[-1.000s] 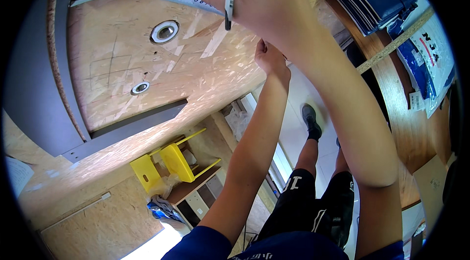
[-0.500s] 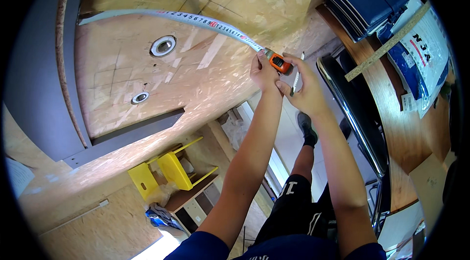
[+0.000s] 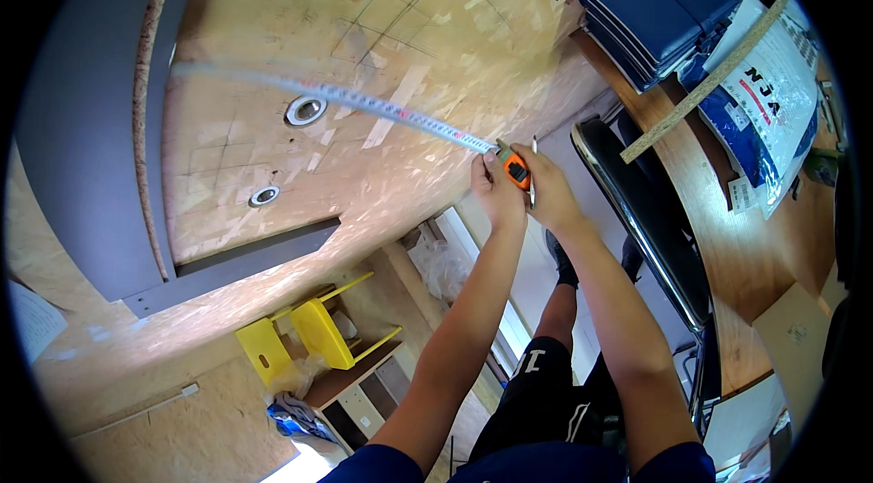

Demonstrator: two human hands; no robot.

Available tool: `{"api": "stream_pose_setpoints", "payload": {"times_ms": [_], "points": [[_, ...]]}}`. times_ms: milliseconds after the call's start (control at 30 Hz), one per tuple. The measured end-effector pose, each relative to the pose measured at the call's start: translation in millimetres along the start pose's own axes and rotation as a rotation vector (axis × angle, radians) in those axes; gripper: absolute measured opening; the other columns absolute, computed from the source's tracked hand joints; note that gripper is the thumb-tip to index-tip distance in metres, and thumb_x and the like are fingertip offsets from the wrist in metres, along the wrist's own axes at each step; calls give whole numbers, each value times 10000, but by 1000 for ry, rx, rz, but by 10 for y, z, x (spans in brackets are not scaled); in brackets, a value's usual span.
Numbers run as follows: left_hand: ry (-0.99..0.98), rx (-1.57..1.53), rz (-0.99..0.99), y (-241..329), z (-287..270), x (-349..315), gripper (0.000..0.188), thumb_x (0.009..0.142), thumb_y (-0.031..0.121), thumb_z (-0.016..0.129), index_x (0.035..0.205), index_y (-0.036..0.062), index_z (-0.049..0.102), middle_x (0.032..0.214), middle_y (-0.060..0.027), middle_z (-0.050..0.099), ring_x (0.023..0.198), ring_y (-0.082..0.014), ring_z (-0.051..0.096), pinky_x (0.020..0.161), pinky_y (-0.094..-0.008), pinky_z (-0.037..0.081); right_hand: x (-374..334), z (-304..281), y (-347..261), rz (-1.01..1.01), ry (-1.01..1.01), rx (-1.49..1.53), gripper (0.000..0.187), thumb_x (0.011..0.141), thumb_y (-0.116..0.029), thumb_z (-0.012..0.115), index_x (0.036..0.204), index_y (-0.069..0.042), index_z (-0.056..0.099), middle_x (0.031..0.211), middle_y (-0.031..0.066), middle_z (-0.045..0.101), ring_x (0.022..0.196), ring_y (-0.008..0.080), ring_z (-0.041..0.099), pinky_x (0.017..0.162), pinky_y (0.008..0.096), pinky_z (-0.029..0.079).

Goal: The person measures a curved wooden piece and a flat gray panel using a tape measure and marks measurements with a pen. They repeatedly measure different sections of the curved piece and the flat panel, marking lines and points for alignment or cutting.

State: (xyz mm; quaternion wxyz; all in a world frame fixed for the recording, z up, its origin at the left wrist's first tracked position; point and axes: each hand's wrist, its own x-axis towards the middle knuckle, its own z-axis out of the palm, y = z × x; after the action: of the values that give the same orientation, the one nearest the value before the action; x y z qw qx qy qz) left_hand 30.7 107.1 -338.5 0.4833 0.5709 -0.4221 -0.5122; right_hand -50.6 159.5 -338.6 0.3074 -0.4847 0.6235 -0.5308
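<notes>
An orange and black tape measure (image 3: 516,170) is held out in front of me by both hands. My left hand (image 3: 499,195) grips its near left side, the thumb close to the blade's mouth. My right hand (image 3: 553,196) is closed at the case's right side, with a slim white pen (image 3: 533,199) between its fingers. The steel tape blade (image 3: 414,119) runs out to the left, over a wood-grained panel (image 3: 264,155). Toward its far end the blade is blurred, and its tip cannot be made out near the grey board's edge.
A grey board (image 3: 82,137) with a rough brown edge stands on the left. Two round metal rings (image 3: 306,110) sit in the panel. At the right are a black chair (image 3: 641,219) and a desk (image 3: 737,246) with blue folders (image 3: 650,5) and a plastic-wrapped package (image 3: 759,101). Below is a yellow stool (image 3: 320,333).
The tape blade has swung down and straightened from its bowed shape, its far end now blurred. Both hands and the tape measure have moved lower, and my right hand has closed nearer the case.
</notes>
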Motion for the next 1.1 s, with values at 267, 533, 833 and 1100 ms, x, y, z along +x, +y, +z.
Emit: {"api": "stream_pose_setpoints", "payload": {"times_ms": [267,533,833,1100], "points": [[-111,205,115,176,-216,-367,217,1086,158,544,1187,-19,617,1034,-104,681,1019,-157,652,946,-303,515,-485,71,-129,60,112,-5,747,755,30,729,1464,-10,498,1124,273,660,1025,456,657,887,456,532],[-55,344,155,171,-618,-486,116,1003,54,632,1072,-20,688,982,-71,699,851,-113,664,796,-279,550,-735,-69,-509,53,35,-135,662,823,-88,742,1434,7,507,1340,235,638,1201,429,633,1005,460,538],[-78,218,201,485,-724,-889,115,1063,73,558,1047,-9,636,1056,-102,738,917,-108,657,838,-252,514,-1118,-326,-775,49,-55,-252,685,756,-54,768,1403,-24,542,1308,183,672,1165,379,664,934,443,570],[70,181,319,1256,-733,-648,159,1072,126,573,1033,-26,598,999,-153,745,886,-169,685,823,-299,550,-1347,-448,-707,110,14,-259,676,733,-45,780,1377,-55,576,1299,182,680,1141,379,675,927,443,572]]}}
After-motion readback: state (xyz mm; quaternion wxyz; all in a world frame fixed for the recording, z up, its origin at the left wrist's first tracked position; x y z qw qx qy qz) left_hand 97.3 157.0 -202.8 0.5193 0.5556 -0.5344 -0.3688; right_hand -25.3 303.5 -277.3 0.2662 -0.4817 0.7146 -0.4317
